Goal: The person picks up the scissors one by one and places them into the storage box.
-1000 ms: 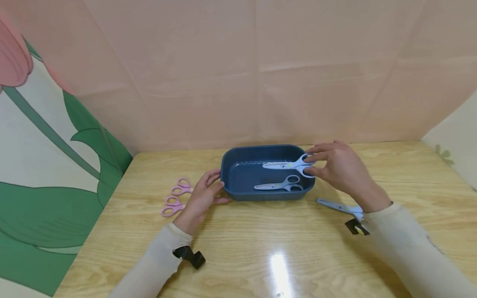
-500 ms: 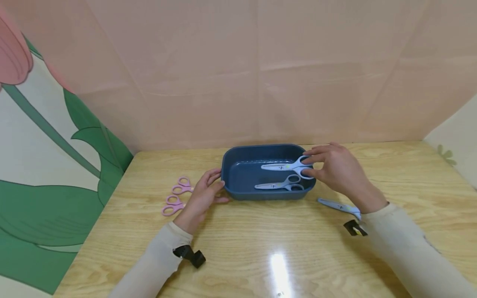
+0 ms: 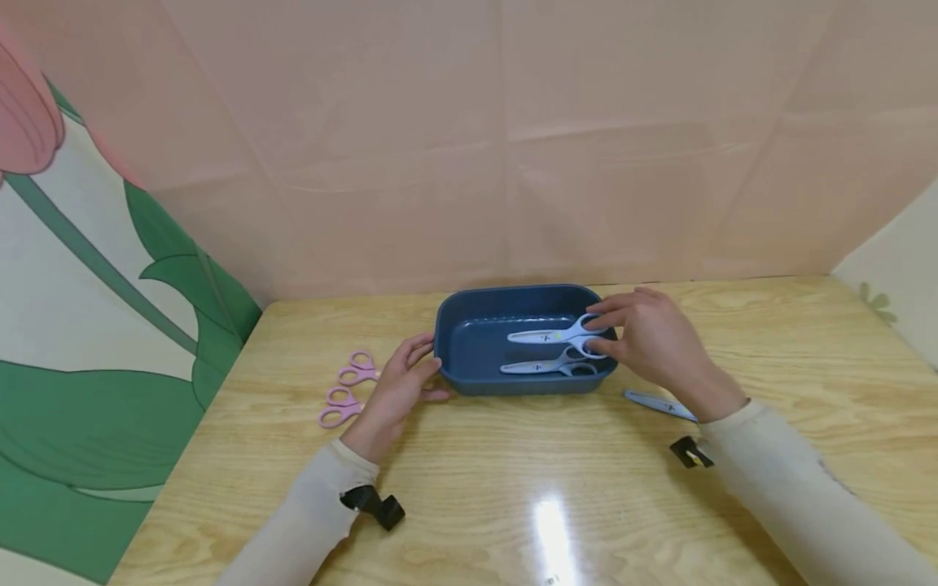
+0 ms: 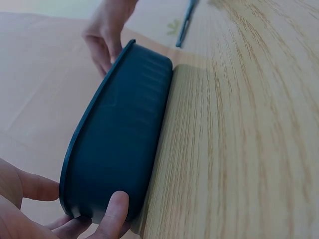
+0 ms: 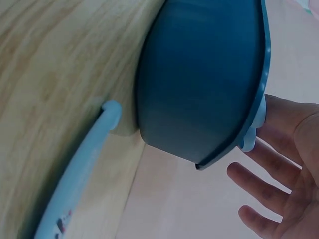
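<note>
My right hand (image 3: 655, 338) pinches a pair of light blue scissors (image 3: 545, 336) by the handle loops, blades pointing left, over the right part of a dark blue plastic bin (image 3: 469, 382). Below them in the bin lies a second blue pair of scissors (image 3: 531, 367). In the right wrist view, the thumb and a finger meet the held scissors' handle (image 5: 259, 112) at the bin's rim, while the other fingers spread loosely. My left hand (image 3: 399, 387) grips the bin's left end; in the left wrist view its fingers (image 4: 115, 206) curve round the wall.
Another blue pair of scissors (image 3: 659, 404) lies right of the bin, its handles hidden under my right wrist. Two pink pairs, with pink handles (image 3: 357, 370) showing, lie left on the wooden table (image 3: 498, 464), partly behind my left hand. A pink-beige backdrop (image 3: 506, 163) rises behind.
My right hand has brought the held scissors slightly left and nearer the front of the bin, close over the other pair. My left hand and the bin have stayed put.
</note>
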Tool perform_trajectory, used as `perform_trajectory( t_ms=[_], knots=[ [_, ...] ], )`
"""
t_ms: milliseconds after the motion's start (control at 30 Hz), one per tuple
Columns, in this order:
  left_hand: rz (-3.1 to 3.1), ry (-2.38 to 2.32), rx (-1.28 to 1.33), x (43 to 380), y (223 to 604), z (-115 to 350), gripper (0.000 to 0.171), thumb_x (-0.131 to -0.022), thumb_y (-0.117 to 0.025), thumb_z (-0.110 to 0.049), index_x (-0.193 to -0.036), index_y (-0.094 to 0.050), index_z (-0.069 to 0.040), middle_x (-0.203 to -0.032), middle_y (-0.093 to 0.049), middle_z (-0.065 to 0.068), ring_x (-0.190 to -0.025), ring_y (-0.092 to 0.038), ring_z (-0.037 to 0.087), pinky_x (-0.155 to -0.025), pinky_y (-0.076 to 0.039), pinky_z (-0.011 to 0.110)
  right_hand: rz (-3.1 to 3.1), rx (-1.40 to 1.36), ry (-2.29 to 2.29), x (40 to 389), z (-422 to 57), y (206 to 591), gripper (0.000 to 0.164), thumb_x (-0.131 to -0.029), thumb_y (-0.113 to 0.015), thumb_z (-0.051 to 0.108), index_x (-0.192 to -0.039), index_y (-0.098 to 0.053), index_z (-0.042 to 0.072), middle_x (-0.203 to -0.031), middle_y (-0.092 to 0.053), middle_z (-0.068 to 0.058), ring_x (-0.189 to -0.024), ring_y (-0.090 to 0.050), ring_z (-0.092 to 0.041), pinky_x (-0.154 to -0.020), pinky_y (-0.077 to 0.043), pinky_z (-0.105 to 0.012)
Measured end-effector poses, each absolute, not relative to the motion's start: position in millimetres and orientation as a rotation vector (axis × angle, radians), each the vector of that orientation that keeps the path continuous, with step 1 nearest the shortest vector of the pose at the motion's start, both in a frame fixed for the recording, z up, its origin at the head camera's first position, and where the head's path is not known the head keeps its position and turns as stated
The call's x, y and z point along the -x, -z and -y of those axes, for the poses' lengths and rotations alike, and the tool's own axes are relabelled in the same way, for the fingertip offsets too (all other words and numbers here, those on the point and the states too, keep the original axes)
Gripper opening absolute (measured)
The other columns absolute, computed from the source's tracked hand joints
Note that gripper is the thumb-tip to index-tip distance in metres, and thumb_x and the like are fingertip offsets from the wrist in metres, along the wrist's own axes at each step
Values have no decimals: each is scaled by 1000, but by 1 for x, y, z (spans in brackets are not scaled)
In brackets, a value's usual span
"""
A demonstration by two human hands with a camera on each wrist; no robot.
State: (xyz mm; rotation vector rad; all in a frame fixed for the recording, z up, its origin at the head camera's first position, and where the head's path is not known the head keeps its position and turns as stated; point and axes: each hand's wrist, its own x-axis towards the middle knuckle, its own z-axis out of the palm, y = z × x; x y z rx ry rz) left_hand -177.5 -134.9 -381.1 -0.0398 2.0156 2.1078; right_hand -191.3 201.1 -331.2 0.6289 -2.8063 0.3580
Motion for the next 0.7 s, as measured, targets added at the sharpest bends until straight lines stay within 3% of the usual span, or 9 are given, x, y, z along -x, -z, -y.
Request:
perform_trajectory(
  t_ms=[700],
  knots=[
    [-2025, -2104, 34, 177, 380, 136, 47, -103, -48, -8, -149, -37, -9, -155, -40, 13, -131, -52, 37, -72, -61, 36, 2786, -671, -249, 193, -199, 339, 24, -78, -84, 19, -101, -80, 14, -123, -71, -8, -117, -63, -34, -109, -40, -57]
  ],
)
